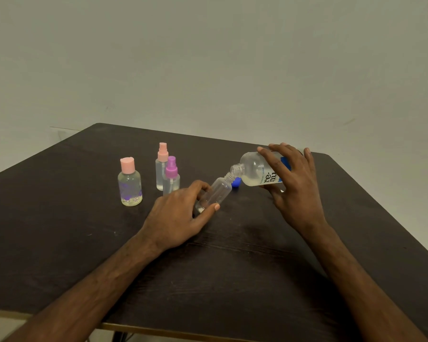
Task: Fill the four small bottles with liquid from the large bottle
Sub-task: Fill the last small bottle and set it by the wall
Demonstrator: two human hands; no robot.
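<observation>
My right hand [294,186] grips the large clear bottle [256,172], tipped on its side with its uncapped neck pointing left and a little liquid pooled low in it. Its mouth meets the mouth of a small clear uncapped bottle [219,191], which my left hand [178,218] holds tilted up to the right. Three capped small bottles stand to the left: a round one with a pink flip cap [129,185], a slim pink-topped sprayer [161,169] and a purple-topped sprayer [171,177]. All three hold clear liquid.
A blue cap [236,182] lies on the dark wooden table [232,267] just behind the two bottle mouths. A pale wall rises behind the table's far edge, and the right edge runs diagonally past my right arm.
</observation>
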